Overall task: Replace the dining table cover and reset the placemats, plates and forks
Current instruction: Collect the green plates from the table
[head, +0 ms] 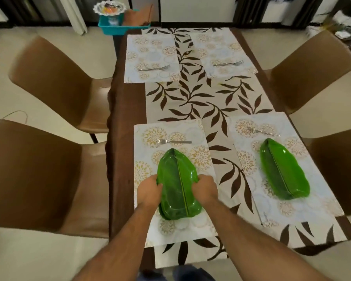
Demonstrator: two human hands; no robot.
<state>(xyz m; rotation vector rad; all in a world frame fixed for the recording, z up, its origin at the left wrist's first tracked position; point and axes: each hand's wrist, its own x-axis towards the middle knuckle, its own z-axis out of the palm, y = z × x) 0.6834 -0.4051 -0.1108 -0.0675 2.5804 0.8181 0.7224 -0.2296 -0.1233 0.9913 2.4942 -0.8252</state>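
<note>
At the lower centre of the frame, the left hand [149, 192] and right hand [205, 189] grip opposite long edges of a green leaf-shaped plate [177, 185], fingers curled round its rims; a second rim seems to show beneath, so it may be a stack. It sits on the near left placemat [148, 159], a fork [171, 141] just beyond it. At right centre, another green plate [283, 169] and fork [263, 131] lie on the near right placemat [316, 203]. Further up the leaf-patterned table cover [190, 98] on the desk, two far placemats [150, 57] each carry a fork only.
</note>
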